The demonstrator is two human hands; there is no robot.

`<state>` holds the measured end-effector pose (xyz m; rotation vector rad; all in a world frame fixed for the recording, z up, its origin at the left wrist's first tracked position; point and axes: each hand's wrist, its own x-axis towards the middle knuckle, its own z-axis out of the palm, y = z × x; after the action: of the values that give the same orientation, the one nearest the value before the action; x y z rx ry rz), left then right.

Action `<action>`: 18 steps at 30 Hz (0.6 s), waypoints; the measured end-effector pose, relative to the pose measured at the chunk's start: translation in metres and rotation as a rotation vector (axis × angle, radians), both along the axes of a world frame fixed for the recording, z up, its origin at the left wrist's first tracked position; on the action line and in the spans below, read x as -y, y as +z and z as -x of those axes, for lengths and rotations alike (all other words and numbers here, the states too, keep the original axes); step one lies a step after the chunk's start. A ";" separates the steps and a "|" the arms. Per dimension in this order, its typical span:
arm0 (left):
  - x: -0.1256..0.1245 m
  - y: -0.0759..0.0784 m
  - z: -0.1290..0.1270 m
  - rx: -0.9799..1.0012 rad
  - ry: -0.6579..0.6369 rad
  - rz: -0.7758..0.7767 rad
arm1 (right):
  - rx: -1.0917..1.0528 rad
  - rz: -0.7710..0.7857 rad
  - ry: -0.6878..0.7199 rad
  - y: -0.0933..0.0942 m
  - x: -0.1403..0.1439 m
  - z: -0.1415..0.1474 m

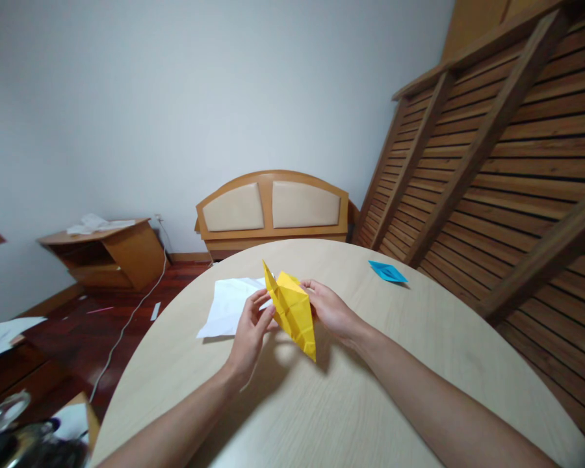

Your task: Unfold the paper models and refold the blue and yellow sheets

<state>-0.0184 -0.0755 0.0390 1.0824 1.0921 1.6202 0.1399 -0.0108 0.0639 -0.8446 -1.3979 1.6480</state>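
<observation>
Between my hands, just above the table, is a folded yellow paper with creases and pointed ends. One point rises at its upper left and another hangs down at the lower right. My left hand grips its left edge between thumb and fingers. On the opposite side my right hand holds the paper, its fingertips partly hidden behind it. A creased white sheet lies on the table behind my left hand. Farther right sits a blue folded paper shaped like a small boat.
The round wooden table is in front of me. Beyond it stands a padded headboard. A slatted wooden frame leans along the right. At left are a low cabinet with papers and a white cable on the floor.
</observation>
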 end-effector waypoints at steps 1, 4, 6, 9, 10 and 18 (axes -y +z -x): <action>0.000 0.000 0.000 0.050 -0.078 0.057 | 0.002 0.002 0.015 -0.001 -0.001 0.000; 0.000 0.003 -0.002 0.157 -0.240 0.146 | 0.034 -0.002 0.026 -0.003 -0.003 -0.003; 0.000 0.006 -0.002 0.177 -0.261 0.134 | 0.060 -0.002 0.034 -0.004 -0.006 -0.006; 0.000 0.009 -0.001 0.188 -0.267 0.120 | 0.129 -0.028 0.035 -0.004 -0.012 -0.010; 0.000 0.009 0.000 0.194 -0.259 0.121 | 0.157 -0.062 0.001 -0.002 -0.013 -0.011; -0.001 0.002 0.005 0.161 -0.160 0.089 | 0.324 -0.751 -0.129 0.024 0.000 -0.020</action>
<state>-0.0232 -0.0741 0.0406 0.9392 0.9383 1.4900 0.1601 -0.0112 0.0879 -0.7374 -1.9497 0.7865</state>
